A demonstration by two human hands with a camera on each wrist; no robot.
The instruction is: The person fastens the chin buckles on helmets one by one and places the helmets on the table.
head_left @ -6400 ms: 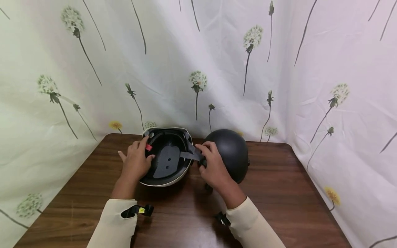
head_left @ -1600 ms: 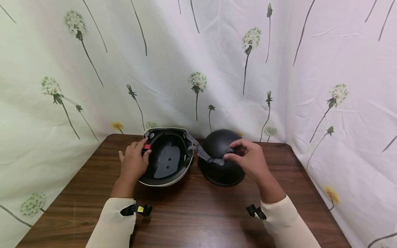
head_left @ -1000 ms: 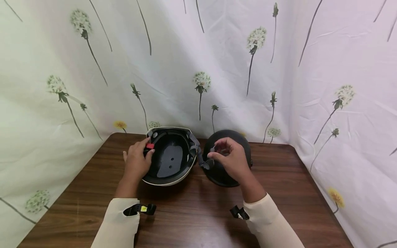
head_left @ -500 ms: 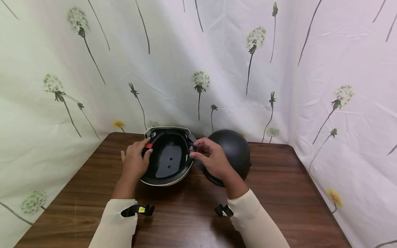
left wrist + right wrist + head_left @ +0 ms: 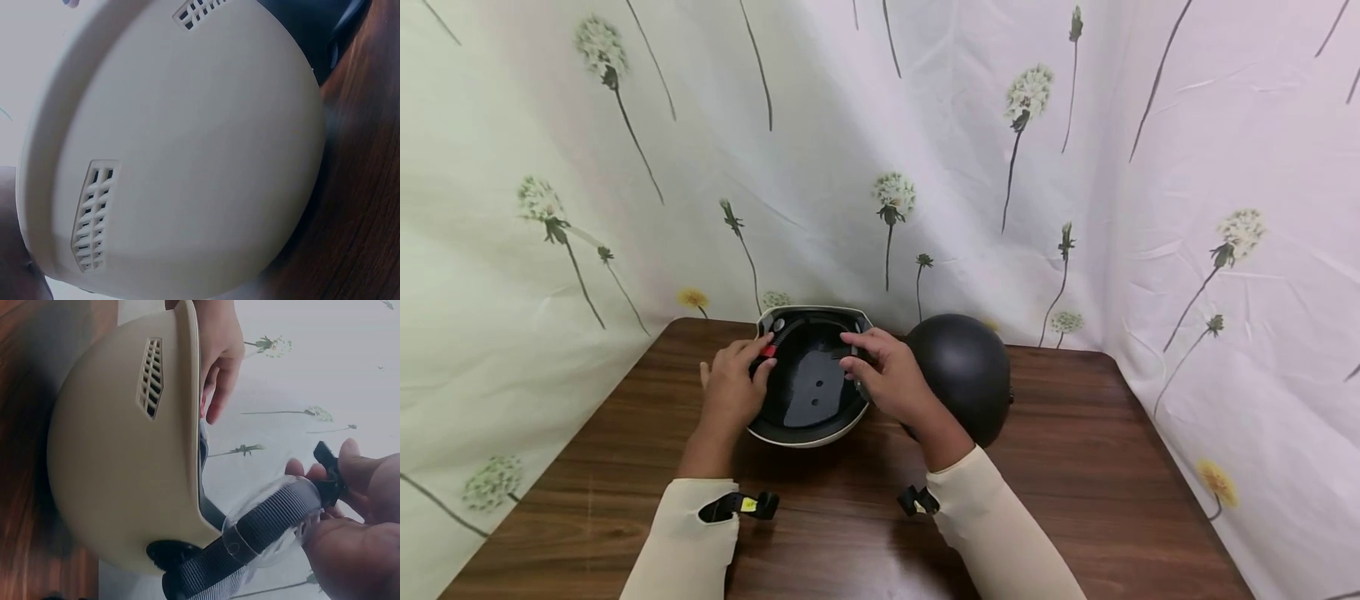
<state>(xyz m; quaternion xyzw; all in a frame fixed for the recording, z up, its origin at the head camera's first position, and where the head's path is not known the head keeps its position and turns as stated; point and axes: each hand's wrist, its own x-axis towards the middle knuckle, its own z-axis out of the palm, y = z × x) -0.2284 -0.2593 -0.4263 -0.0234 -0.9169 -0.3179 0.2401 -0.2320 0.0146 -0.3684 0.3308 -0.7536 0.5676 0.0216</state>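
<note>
A beige helmet (image 5: pixel 808 438) lies upturned on the table, its black inside facing up; its vented shell (image 5: pixel 206 144) fills the left wrist view. At its left rim my left hand (image 5: pixel 732 392) pinches a red-and-black buckle (image 5: pixel 769 351) between thumb and forefinger. My right hand (image 5: pixel 895 383) is over the right rim and holds the black buckle end (image 5: pixel 331 478) of a grey webbing strap (image 5: pixel 272 515). A clear plastic piece (image 5: pixel 278 553) sits around that strap, which runs from a round black fitting (image 5: pixel 165 553) on the shell.
A black helmet (image 5: pixel 966 375) stands dome up just right of the beige one, partly behind my right hand. Both sit near the back edge of the brown wooden table (image 5: pixel 1075 467). A white curtain (image 5: pixel 820 167) printed with dandelions hangs behind and at the sides.
My right hand has swung the strap end leftwards, from above the black helmet to over the beige helmet's right rim. The left hand has stayed on the red buckle.
</note>
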